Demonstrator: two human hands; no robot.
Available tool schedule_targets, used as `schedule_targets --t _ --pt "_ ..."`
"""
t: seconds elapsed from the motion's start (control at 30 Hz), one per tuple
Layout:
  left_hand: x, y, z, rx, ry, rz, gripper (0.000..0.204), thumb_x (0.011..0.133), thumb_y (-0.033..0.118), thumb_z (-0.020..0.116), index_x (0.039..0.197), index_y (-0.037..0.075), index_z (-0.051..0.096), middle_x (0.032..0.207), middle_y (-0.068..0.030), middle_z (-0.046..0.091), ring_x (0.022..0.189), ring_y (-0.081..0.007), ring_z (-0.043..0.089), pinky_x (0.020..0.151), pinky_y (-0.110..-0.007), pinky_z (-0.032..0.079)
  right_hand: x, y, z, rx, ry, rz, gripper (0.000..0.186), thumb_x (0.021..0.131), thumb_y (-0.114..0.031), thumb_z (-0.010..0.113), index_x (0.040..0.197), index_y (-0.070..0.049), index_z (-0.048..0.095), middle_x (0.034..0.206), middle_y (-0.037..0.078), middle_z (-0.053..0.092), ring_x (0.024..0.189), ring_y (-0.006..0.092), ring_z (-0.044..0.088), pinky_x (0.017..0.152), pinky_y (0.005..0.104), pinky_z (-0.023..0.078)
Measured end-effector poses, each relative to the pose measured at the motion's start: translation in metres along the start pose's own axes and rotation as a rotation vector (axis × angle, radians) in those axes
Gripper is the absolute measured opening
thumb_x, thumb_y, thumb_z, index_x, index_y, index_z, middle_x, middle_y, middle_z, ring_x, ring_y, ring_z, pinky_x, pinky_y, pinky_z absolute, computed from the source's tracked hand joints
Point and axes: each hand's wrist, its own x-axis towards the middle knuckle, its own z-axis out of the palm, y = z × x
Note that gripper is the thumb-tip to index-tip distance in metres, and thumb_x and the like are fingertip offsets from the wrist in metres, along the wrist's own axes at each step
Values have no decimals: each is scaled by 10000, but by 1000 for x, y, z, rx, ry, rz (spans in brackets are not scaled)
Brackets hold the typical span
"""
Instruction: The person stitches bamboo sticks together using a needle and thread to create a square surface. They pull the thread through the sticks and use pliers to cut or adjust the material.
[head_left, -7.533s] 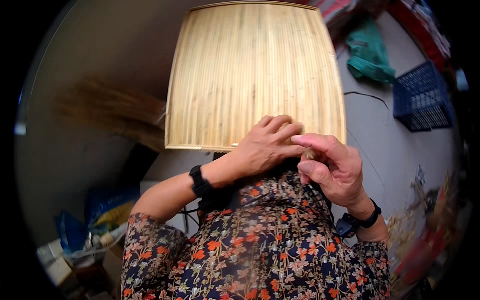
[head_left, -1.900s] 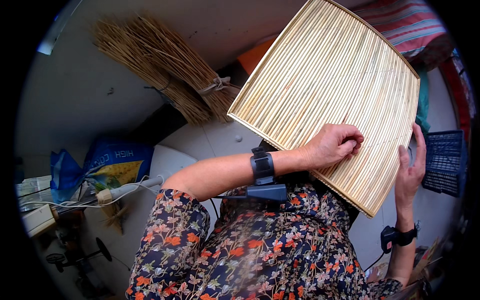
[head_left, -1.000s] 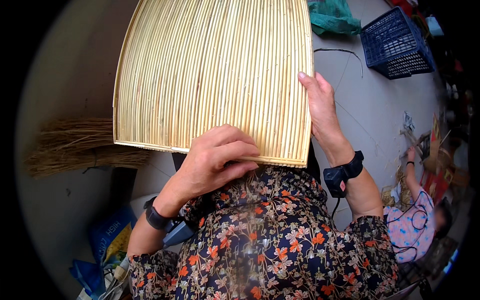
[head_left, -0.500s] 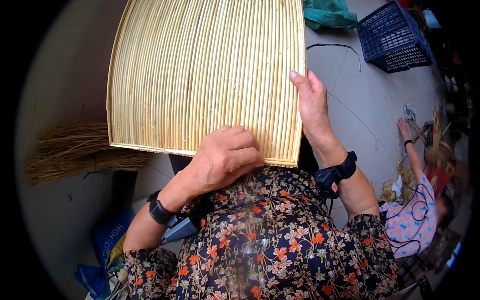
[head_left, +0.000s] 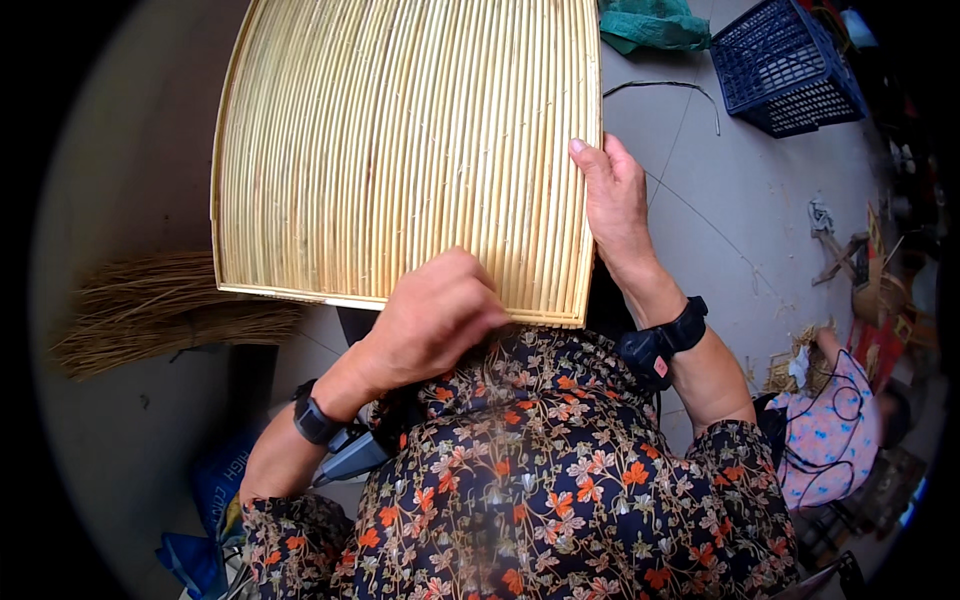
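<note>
A flat panel of pale, straw-like stalks (head_left: 380, 150), laid side by side inside a thin frame, stands out in front of me and runs past the upper edge of the view. My right hand (head_left: 615, 195) grips its right edge, thumb on the face and the other fingers around behind. At the near edge, left of the corner, my left hand (head_left: 440, 310) is closed with its fingers curled in. Slight blur and the back of that hand hide whatever lies between its fingertips.
Bundles of dry brown stalks (head_left: 170, 310) lie at the left. A blue plastic crate (head_left: 785, 75) and a green bag (head_left: 655, 22) rest on the tiled floor at the far right. Another person in a pink patterned top (head_left: 825, 430) is at the right, near loose straw (head_left: 800, 365).
My left hand has shifted slightly left and nearer along the panel's near edge. Panel and right hand have drifted a little left. The other person's arm has drawn back.
</note>
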Motion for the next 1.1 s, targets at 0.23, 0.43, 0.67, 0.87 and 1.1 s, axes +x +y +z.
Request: schedule_targets --t 0.23,0.43,0.67,0.87,1.1 --pt "2 -3 -21 -99 27 -54 405 802 316 883 1059 60 705 1027 -87 681 980 -249 682 814 -352 571 -1 3 0 -68 45 -22 350 1057 -282 592 1163 46 656 989 123 741 897 158 679 844 349 554" --pt "4 -7 7 161 -71 39 237 763 117 871 956 83 738 950 -37 676 884 -238 659 731 -368 532 3 6 3 -81 64 -18 341 1042 -272 606 1142 50 659 941 118 740 859 161 684 818 348 555" --pt "2 -8 11 236 -56 91 186 771 125 859 915 106 741 914 -14 673 847 -220 638 711 -353 508 2 1 4 -102 67 -11 341 1041 -274 604 1143 47 659 933 117 737 853 165 687 814 350 559" --pt "6 -8 11 260 -85 116 180 780 120 842 918 106 727 892 -7 643 821 -218 613 703 -354 491 2 6 5 -81 82 -31 336 1044 -271 598 1143 44 661 930 116 735 857 162 684 816 349 559" --pt "3 -7 17 262 -108 144 202 782 67 815 903 67 654 874 -54 587 793 -245 580 678 -373 483 2 9 1 -82 69 -68 324 1042 -264 606 1122 44 666 917 123 737 851 153 681 804 347 557"
